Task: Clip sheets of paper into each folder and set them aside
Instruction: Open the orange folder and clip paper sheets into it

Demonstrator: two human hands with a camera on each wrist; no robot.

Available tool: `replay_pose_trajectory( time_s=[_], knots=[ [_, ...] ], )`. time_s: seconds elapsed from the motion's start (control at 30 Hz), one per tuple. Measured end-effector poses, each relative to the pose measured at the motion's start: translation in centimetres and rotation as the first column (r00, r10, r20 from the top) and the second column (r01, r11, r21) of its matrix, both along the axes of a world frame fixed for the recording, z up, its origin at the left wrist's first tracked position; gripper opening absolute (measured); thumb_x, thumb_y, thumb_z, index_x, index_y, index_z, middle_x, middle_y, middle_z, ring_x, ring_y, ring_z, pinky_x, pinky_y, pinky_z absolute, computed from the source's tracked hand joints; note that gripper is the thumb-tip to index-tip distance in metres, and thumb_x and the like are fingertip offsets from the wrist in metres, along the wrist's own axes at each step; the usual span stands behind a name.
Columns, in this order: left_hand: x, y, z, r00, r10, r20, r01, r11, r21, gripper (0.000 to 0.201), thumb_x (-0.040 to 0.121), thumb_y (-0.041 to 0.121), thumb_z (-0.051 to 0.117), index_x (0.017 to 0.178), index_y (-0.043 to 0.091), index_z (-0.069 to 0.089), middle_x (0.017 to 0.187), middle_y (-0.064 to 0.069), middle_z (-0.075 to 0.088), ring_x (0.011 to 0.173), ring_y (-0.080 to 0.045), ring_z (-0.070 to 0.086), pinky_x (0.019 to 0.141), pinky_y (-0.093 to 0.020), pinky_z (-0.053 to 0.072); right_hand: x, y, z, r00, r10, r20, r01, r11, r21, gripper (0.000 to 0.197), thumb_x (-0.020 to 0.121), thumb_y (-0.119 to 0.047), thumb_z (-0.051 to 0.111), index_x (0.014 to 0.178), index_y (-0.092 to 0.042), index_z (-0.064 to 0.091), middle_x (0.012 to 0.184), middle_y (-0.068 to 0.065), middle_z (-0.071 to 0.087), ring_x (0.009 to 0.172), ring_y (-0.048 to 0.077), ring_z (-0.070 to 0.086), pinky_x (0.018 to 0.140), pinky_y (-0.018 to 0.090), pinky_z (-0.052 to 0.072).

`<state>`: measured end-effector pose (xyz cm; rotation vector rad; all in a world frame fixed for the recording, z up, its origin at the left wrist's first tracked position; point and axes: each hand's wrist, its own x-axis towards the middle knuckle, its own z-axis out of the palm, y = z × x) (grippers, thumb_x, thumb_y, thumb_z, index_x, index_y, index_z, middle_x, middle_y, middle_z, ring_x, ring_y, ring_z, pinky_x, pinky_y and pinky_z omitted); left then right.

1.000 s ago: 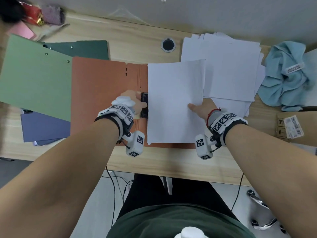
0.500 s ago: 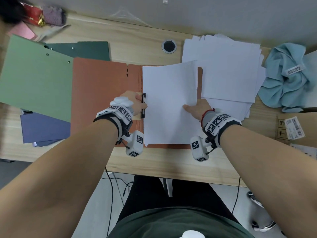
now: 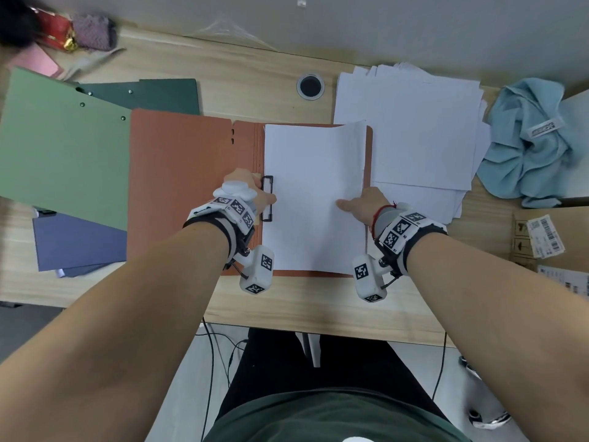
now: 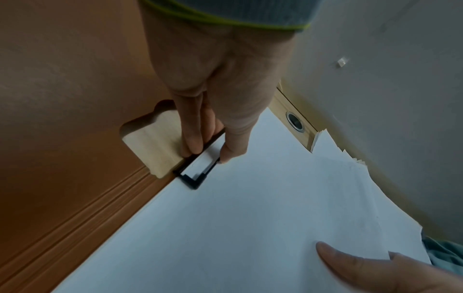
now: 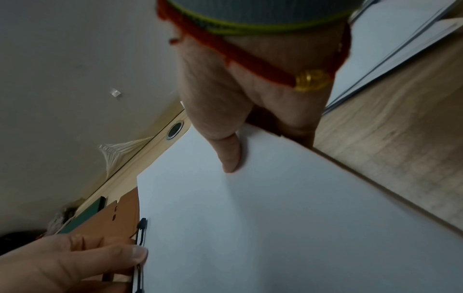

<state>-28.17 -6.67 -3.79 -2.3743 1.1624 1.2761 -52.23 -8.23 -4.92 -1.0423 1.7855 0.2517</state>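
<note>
An orange folder lies open on the desk, with white sheets on its right half. At the spine, a black clip sits over the sheets' left edge. My left hand pinches the clip, fingers on its spine side and thumb on the bar over the paper. Holding the sheets' right edge is my right hand, thumb on top and fingers underneath. The top right corner of the sheets curls up slightly.
A light green folder, a dark green one and blue ones lie to the left. A loose stack of white paper, a blue cloth and a cardboard box sit to the right.
The sheets have slid left until their edge lies under the clip. The clip, standing up a second ago, now lies flat on the paper. My right hand followed the sheets leftward.
</note>
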Motion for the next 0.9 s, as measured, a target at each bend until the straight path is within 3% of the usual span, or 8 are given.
replay_pose_trajectory(
  time_s=[0.23,0.3,0.37,0.43,0.53,0.63,0.7,0.9],
  knots=[
    [-0.5,0.4,-1.6,0.999,-0.027,0.028,0.03,0.996,-0.084,0.041,0.079,0.034,0.077,0.112,0.011,0.069,0.101,-0.007,0.069,0.081,-0.02,0.054,0.077,-0.035,0.049,-0.2,-0.5,-0.1,0.984,0.136,-0.113,-0.133,0.99,0.036,0.068,0.09,-0.044,0.066,0.135,0.002,0.046,0.118,0.017,0.059,0.102,0.032,0.06,0.075,0.032,0.044],
    [-0.5,0.2,-1.6,0.999,-0.038,0.035,0.041,0.996,-0.083,0.035,0.079,0.034,0.078,0.106,0.014,0.07,0.091,-0.003,0.061,0.08,-0.02,0.052,0.073,-0.031,0.045,-0.8,-0.6,-0.2,0.964,0.2,-0.177,-0.192,0.98,0.062,0.059,0.083,-0.055,0.069,0.113,-0.005,0.057,0.099,0.012,0.063,0.084,0.028,0.061,0.068,0.031,0.046],
    [-0.4,0.2,-1.5,0.997,-0.04,0.06,0.044,0.997,-0.068,0.023,0.077,0.036,0.079,0.081,0.021,0.062,0.083,-0.001,0.057,0.079,-0.02,0.052,0.071,-0.029,0.042,-1.8,-0.6,-0.3,0.923,0.283,-0.261,-0.264,0.959,0.106,0.062,0.076,-0.066,0.067,0.093,-0.007,0.063,0.082,0.006,0.066,0.07,0.024,0.061,0.058,0.028,0.045],
    [-0.5,-0.1,-1.0,0.994,-0.065,0.084,0.068,0.997,-0.035,0.034,0.078,0.038,0.078,0.068,0.025,0.048,0.082,-0.001,0.056,0.078,-0.02,0.053,0.069,-0.029,0.042,-2.7,-0.6,0.0,0.877,0.357,-0.321,-0.326,0.934,0.147,0.061,0.074,-0.071,0.065,0.083,-0.01,0.063,0.065,0.002,0.062,0.056,0.019,0.056,0.05,0.025,0.038],
    [-0.8,-0.6,0.0,0.986,-0.142,0.091,0.135,0.987,0.085,0.034,0.083,0.047,0.072,0.093,0.026,0.047,0.094,0.001,0.057,0.082,-0.018,0.057,0.063,-0.027,0.047,-3.0,-0.8,1.6,0.822,0.438,-0.364,-0.402,0.899,0.175,0.045,0.08,-0.058,0.067,0.088,-0.013,0.063,0.063,0.0,0.054,0.051,0.015,0.045,0.045,0.024,0.03],
    [-0.1,-0.5,0.9,0.98,-0.172,0.098,0.163,0.982,0.095,0.038,0.083,0.055,0.067,0.104,0.026,0.054,0.105,-0.002,0.066,0.096,-0.022,0.066,0.084,-0.034,0.057,-1.4,-1.8,3.1,0.853,0.425,-0.303,-0.425,0.902,0.067,0.022,0.084,-0.036,0.067,0.092,-0.016,0.067,0.082,0.002,0.064,0.062,0.017,0.056,0.055,0.023,0.045],
    [1.3,-0.2,1.5,0.988,-0.092,0.125,0.089,0.996,0.032,0.049,0.08,0.054,0.072,0.108,0.015,0.061,0.11,-0.008,0.068,0.099,-0.027,0.067,0.086,-0.036,0.056,0.6,-2.5,3.9,0.914,0.367,-0.175,-0.379,0.924,-0.044,0.023,0.086,-0.03,0.066,0.102,-0.014,0.068,0.1,0.004,0.069,0.087,0.024,0.067,0.077,0.031,0.056],
    [6.6,1.3,4.4,0.931,0.137,0.338,-0.122,0.99,-0.064,0.096,0.067,0.056,0.082,0.136,0.009,0.035,0.138,-0.016,0.038,0.125,-0.035,0.045,0.098,-0.048,0.044,8.3,-2.6,5.6,0.868,0.497,0.012,-0.493,0.863,-0.111,0.056,0.092,-0.038,0.06,0.142,-0.016,0.047,0.142,0.005,0.052,0.127,0.026,0.051,0.086,0.028,0.039]
  ],
)
